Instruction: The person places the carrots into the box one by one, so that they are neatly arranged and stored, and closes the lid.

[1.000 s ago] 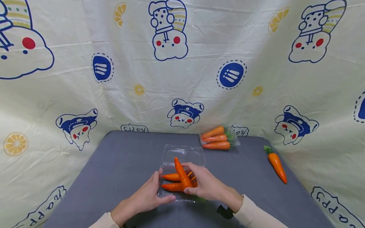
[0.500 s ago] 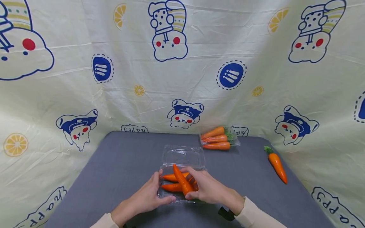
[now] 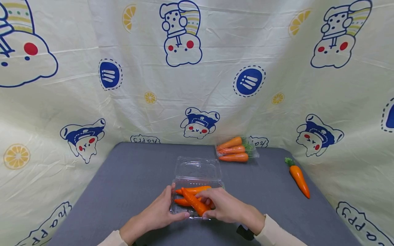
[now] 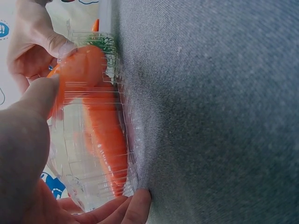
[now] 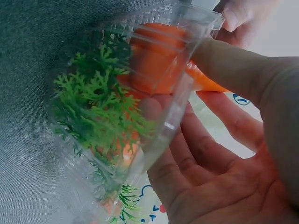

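In the head view a clear plastic clamshell box [image 3: 198, 169] lies on the table with its lid folded back. My left hand [image 3: 160, 209] holds the box at its left end, thumb along the near rim and fingers round the far corner. My right hand [image 3: 227, 205] grips a carrot [image 3: 194, 202] by its thick end, slanting over the other carrots [image 3: 181, 202] in the box, its tip pointing up and left. Green leafy tops [image 5: 100, 98] show through the box wall in the right wrist view. The right fingers reach inside the rim there.
A second clear pack of carrots [image 3: 234, 149] sits at the table's back edge. One loose carrot with a green top [image 3: 298, 177] lies near the right edge of the grey table [image 3: 138, 177]. Patterned cloth [image 3: 129, 106] hangs behind and at both sides.
My right hand has lowered the carrot into the box, and its tip has swung left and down toward me. The left hand and the box have stayed put.
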The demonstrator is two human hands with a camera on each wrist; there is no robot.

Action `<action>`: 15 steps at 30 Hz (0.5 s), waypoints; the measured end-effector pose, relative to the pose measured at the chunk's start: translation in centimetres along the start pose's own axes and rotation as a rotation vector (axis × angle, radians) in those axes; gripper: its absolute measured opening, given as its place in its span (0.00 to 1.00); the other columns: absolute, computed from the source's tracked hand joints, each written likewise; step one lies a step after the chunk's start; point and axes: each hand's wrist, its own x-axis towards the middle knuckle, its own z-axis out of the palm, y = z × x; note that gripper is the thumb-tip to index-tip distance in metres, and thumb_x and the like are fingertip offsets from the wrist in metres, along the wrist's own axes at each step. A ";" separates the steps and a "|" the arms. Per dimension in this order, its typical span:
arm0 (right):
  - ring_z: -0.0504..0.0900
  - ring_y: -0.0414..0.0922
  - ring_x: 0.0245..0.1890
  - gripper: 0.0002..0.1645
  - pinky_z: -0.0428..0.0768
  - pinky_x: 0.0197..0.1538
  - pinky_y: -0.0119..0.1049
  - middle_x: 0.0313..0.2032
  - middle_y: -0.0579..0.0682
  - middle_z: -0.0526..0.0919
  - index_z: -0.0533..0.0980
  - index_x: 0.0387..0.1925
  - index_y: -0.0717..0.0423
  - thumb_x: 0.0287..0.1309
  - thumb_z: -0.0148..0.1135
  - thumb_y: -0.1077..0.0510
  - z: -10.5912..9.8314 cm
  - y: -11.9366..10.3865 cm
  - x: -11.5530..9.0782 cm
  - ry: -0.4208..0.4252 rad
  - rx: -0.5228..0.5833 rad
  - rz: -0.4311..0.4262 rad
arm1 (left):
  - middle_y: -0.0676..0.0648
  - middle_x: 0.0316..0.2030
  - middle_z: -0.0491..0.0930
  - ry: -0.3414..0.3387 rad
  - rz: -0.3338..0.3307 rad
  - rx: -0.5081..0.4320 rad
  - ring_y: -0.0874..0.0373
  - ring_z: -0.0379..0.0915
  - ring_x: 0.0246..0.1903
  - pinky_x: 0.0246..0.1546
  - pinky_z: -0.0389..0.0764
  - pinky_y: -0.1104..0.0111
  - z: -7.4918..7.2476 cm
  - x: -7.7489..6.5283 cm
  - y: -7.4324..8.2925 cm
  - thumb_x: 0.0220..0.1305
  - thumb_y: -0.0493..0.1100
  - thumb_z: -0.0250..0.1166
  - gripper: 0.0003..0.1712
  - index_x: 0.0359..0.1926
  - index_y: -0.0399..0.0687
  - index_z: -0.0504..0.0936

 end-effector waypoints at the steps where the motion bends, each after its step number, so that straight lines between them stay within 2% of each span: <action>1: 0.83 0.34 0.47 0.37 0.92 0.60 0.35 0.54 0.38 0.91 0.86 0.73 0.45 0.65 0.89 0.54 0.0 0.0 0.0 -0.002 0.000 0.006 | 0.32 0.92 0.60 0.000 0.001 0.002 0.35 0.77 0.80 0.82 0.76 0.34 0.0 0.0 0.0 0.66 0.73 0.83 0.70 0.88 0.38 0.57; 5: 0.83 0.35 0.46 0.32 0.91 0.58 0.36 0.51 0.37 0.91 0.88 0.68 0.44 0.65 0.90 0.54 0.0 -0.2 0.1 -0.002 0.000 0.022 | 0.32 0.91 0.60 -0.001 -0.002 -0.005 0.36 0.78 0.80 0.82 0.76 0.35 0.0 0.1 0.0 0.66 0.73 0.83 0.70 0.88 0.38 0.58; 9: 0.81 0.36 0.46 0.26 0.85 0.53 0.33 0.51 0.33 0.90 0.90 0.63 0.41 0.66 0.89 0.53 -0.1 -0.4 0.1 -0.020 -0.032 0.015 | 0.32 0.92 0.60 -0.009 -0.011 -0.018 0.35 0.73 0.82 0.84 0.73 0.33 0.0 0.1 0.0 0.66 0.73 0.83 0.71 0.89 0.38 0.57; 15: 0.82 0.35 0.44 0.22 0.89 0.51 0.31 0.52 0.33 0.91 0.92 0.60 0.39 0.68 0.88 0.53 -0.2 -0.5 0.2 -0.040 -0.028 -0.022 | 0.34 0.92 0.59 -0.013 -0.022 -0.021 0.34 0.69 0.85 0.85 0.70 0.30 0.0 0.1 -0.1 0.66 0.75 0.82 0.75 0.91 0.36 0.54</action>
